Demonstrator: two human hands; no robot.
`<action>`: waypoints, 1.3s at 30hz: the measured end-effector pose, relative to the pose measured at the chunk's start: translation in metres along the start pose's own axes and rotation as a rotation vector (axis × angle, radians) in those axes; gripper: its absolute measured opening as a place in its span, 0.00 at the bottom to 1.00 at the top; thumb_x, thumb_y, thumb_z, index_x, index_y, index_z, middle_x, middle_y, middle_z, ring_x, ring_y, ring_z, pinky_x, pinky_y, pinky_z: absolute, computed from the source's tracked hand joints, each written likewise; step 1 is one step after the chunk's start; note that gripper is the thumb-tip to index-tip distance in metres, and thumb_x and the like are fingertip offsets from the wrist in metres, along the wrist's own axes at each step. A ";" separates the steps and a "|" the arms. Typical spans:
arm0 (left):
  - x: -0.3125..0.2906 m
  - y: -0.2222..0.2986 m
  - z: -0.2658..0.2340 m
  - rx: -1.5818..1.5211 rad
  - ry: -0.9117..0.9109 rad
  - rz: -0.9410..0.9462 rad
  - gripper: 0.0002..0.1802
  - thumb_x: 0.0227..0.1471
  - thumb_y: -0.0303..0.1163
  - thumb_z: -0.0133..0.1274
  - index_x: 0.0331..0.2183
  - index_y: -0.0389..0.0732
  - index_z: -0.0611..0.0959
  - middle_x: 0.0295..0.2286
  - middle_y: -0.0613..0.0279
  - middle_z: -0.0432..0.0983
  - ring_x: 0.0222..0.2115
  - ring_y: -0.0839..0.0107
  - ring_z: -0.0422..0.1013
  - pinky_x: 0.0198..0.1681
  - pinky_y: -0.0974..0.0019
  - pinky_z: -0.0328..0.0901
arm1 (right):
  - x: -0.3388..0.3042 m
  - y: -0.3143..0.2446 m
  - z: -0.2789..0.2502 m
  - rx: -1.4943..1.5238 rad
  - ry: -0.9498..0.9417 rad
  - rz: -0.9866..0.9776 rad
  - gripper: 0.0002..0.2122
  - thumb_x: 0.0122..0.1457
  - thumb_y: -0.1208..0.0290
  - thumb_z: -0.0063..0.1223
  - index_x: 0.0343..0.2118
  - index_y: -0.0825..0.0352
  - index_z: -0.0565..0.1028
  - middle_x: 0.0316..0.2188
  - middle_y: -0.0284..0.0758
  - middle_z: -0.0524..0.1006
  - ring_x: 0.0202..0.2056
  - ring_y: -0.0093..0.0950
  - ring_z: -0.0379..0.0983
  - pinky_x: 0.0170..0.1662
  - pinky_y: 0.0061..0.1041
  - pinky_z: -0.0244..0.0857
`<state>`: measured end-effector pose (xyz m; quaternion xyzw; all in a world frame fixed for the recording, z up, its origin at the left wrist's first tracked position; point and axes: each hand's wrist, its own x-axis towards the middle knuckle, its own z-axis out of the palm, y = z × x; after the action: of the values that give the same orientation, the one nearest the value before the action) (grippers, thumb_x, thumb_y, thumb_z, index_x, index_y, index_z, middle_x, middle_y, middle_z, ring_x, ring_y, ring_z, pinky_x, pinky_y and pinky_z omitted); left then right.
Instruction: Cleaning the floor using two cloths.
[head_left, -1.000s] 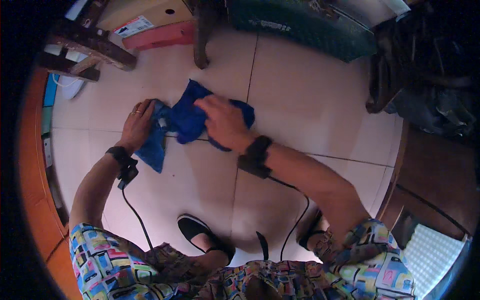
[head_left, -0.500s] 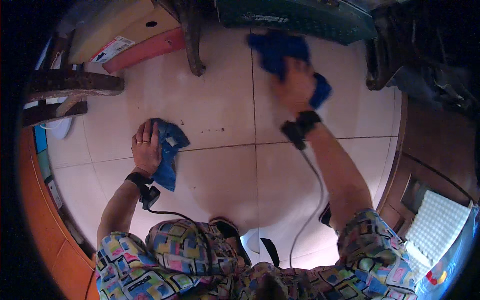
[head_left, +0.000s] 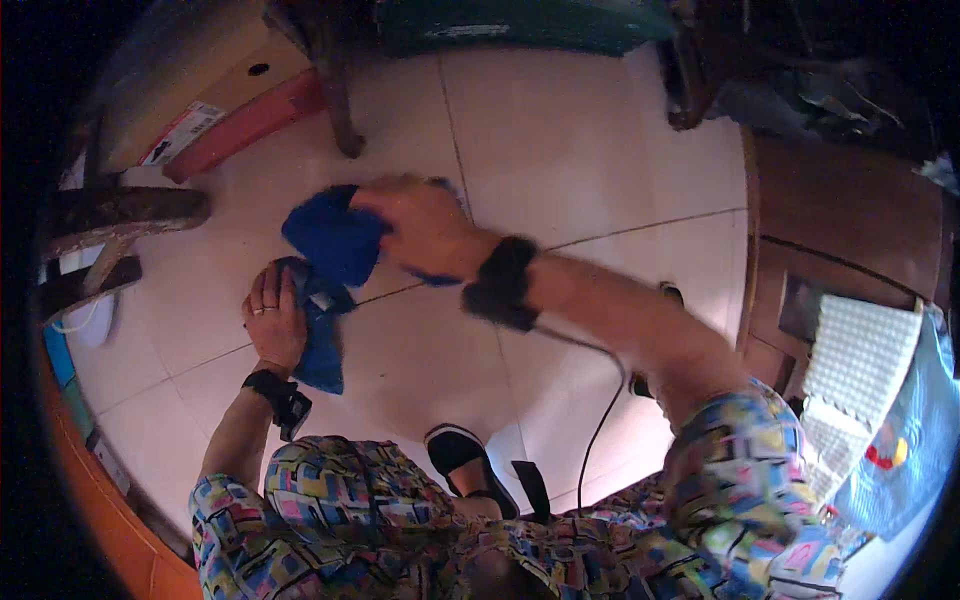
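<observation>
My right hand (head_left: 425, 222), smeared by motion, is closed on a dark blue cloth (head_left: 335, 238) and presses it to the tiled floor (head_left: 420, 345). Part of that cloth spreads out to the left of the fingers, and a little shows beneath the palm. My left hand (head_left: 276, 325) is closed on the left side of a lighter blue, crumpled piece of cloth or soft bag (head_left: 322, 348) lying on the floor. A small whitish patch shows on it. The two blue pieces lie close together, and I cannot tell whether they touch. Each wrist wears a black strapped device.
Brown and red boxes (head_left: 245, 122) stand behind a dark wooden leg (head_left: 342, 115). A dark green crate (head_left: 520, 25) is at the far edge. Worn wooden chair parts (head_left: 125, 215) jut in from the left. A wooden cabinet (head_left: 830, 210) with a hanging white textured cloth (head_left: 862, 350) is at right.
My right hand has swept the dark blue cloth from the far right toward me and left, close to my left hand. My left hand keeps its hold. The whole view has shifted slightly.
</observation>
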<state>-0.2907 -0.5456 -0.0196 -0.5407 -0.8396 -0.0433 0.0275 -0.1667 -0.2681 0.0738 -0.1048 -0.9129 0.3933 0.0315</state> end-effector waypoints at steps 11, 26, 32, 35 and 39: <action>0.002 -0.001 0.014 0.049 -0.044 0.028 0.35 0.42 0.29 0.54 0.55 0.42 0.66 0.56 0.54 0.59 0.56 0.54 0.56 0.55 0.51 0.53 | -0.202 0.164 -0.170 -0.396 0.128 0.569 0.23 0.47 0.69 0.54 0.49 0.65 0.70 0.42 0.49 0.75 0.45 0.47 0.71 0.49 0.42 0.65; 0.025 0.006 0.003 -0.105 -0.189 -0.073 0.27 0.50 0.27 0.48 0.54 0.38 0.66 0.54 0.50 0.60 0.54 0.50 0.58 0.56 0.54 0.55 | -0.045 0.059 0.029 0.180 0.199 0.081 0.25 0.41 0.78 0.56 0.47 0.65 0.69 0.42 0.46 0.69 0.43 0.46 0.68 0.44 0.41 0.66; 0.018 0.025 0.002 0.061 -0.106 -0.186 0.26 0.51 0.26 0.47 0.53 0.37 0.66 0.54 0.50 0.60 0.55 0.51 0.57 0.57 0.53 0.53 | -0.123 0.168 -0.147 -0.092 0.571 0.234 0.26 0.39 0.81 0.53 0.48 0.65 0.70 0.43 0.44 0.73 0.46 0.42 0.70 0.50 0.33 0.64; 0.034 0.044 0.010 0.116 -0.059 -0.185 0.25 0.51 0.25 0.47 0.53 0.37 0.66 0.55 0.51 0.60 0.55 0.52 0.57 0.56 0.51 0.53 | -0.210 0.275 -0.227 -0.445 0.661 0.434 0.24 0.44 0.83 0.51 0.49 0.67 0.68 0.45 0.45 0.72 0.47 0.45 0.69 0.51 0.37 0.63; 0.033 0.038 0.018 0.238 -0.128 -0.246 0.26 0.52 0.28 0.46 0.54 0.37 0.65 0.55 0.52 0.60 0.56 0.51 0.56 0.57 0.49 0.52 | -0.203 0.322 -0.214 -0.518 0.645 0.629 0.26 0.41 0.72 0.56 0.47 0.69 0.69 0.43 0.47 0.73 0.45 0.48 0.69 0.49 0.40 0.64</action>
<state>-0.2700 -0.4984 -0.0333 -0.4286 -0.8986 0.0877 0.0323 0.1147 0.0556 -0.0072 -0.4944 -0.8485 0.0929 0.1645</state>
